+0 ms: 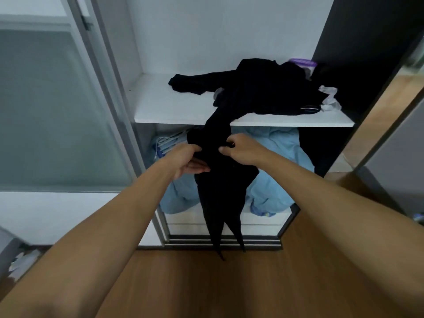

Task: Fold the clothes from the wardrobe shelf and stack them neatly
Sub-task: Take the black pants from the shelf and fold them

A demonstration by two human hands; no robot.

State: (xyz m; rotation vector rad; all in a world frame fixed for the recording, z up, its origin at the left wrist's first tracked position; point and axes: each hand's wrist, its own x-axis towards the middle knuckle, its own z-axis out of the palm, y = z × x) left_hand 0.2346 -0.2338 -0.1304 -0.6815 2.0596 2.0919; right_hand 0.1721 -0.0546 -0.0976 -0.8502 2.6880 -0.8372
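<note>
Two bare forearms reach in from the bottom corners toward an open wardrobe. The left hand [188, 160] is curled round a black garment [220, 191], palm turned partly up. The right hand [238, 149], just beside it, pinches a fold of the same cloth between thumb and bent fingers.

The garment hangs between the hands in front of the wardrobe. Its upper part runs up over the front edge of a white shelf [174, 106]. Its lower part drops in two narrow points before the sliding-door track [224, 243]. Whether it is trousers or a top cannot be told.

On the shelf the garment meets a loose heap of dark clothes [263, 88], spread from the middle to the right, with one piece stretched out leftward. Behind the heap sits a container with a purple lid [302, 64]. Crumpled white plastic [330, 97] lies at the heap's right edge.

Under the shelf, bunched light blue fabric [275, 157] fills the lower compartment. A frosted sliding door [57, 111] stands to the left. A wooden floor [229, 283] lies beneath the arms.
</note>
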